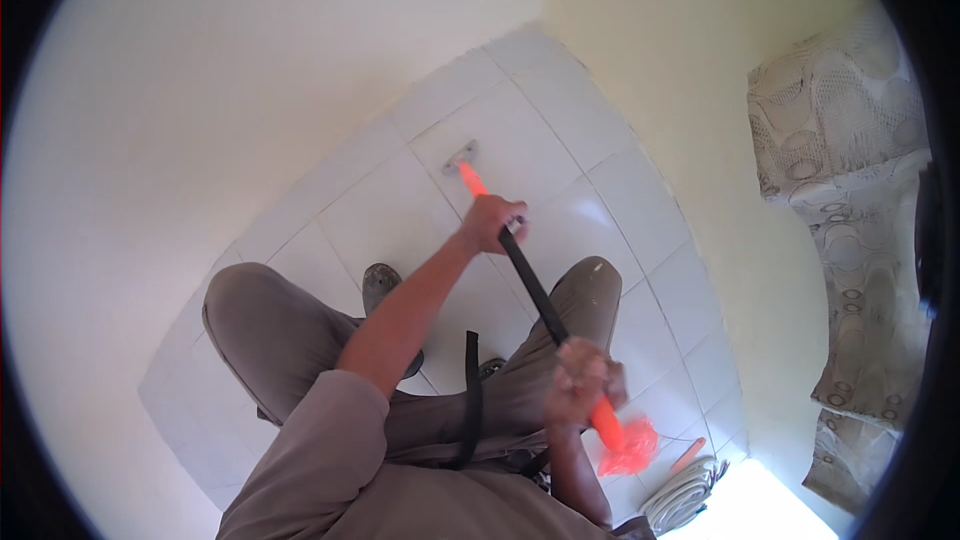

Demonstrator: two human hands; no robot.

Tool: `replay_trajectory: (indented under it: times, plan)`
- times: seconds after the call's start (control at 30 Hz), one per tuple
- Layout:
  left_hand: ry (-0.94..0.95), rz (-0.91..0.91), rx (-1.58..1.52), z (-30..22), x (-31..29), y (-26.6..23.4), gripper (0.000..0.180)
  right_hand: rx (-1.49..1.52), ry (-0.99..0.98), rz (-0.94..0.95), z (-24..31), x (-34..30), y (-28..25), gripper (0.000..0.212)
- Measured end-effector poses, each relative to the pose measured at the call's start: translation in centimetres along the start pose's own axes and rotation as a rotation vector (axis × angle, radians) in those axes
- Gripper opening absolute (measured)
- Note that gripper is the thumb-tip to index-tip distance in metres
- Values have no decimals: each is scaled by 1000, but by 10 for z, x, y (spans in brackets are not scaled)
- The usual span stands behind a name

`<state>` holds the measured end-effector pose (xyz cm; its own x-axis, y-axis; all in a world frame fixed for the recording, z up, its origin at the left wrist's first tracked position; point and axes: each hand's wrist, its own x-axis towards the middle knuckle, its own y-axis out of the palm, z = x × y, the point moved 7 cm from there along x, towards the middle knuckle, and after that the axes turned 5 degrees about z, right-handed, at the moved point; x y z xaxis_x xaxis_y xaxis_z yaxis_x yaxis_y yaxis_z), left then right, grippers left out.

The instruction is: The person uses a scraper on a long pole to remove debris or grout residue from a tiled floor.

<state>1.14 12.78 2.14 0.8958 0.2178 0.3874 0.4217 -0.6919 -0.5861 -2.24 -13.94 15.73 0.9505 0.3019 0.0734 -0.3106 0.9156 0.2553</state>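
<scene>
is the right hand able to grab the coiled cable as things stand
Probably not: the right hand appears wrapped around the black-and-orange pole, though the coiled cable lies nearby.

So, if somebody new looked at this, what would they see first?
Probably the bright orange-and-black stick, slanting over the pale tiled floor in the middle, with the left hand around its upper part and the blurry right hand lower down. Next, perhaps, the crumpled orange bunch just beyond the right hand, and the coil of pale cable near the bottom right.
</scene>
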Motion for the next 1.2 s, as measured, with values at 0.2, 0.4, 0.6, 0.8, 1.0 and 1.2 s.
replay_trajectory:
  times: [0.2, 0.4, 0.6, 0.8, 1.0, 1.2]
  plan:
    - [16, 149, -221, -75, 24, 97, 10, -98, -229, -97, 78, 8, -61, 26]
    - [24, 261, -230, -75, 55, 123, 16, -62, -252, -192, 81, 29, -73, 32]
    - [25, 262, -167, -43, 87, 95, 20, -40, -284, -217, 71, 73, -39, 30]
    - [-8, 276, -142, -12, 100, 62, 22, 115, -232, -229, 48, 95, -14, 32]
    - [-63, 272, -75, -2, 97, 49, 22, 154, -195, -197, 43, 96, -9, 31]
    - [-21, 292, -104, -43, 61, 81, 22, 132, -170, -265, 60, 58, -56, 32]
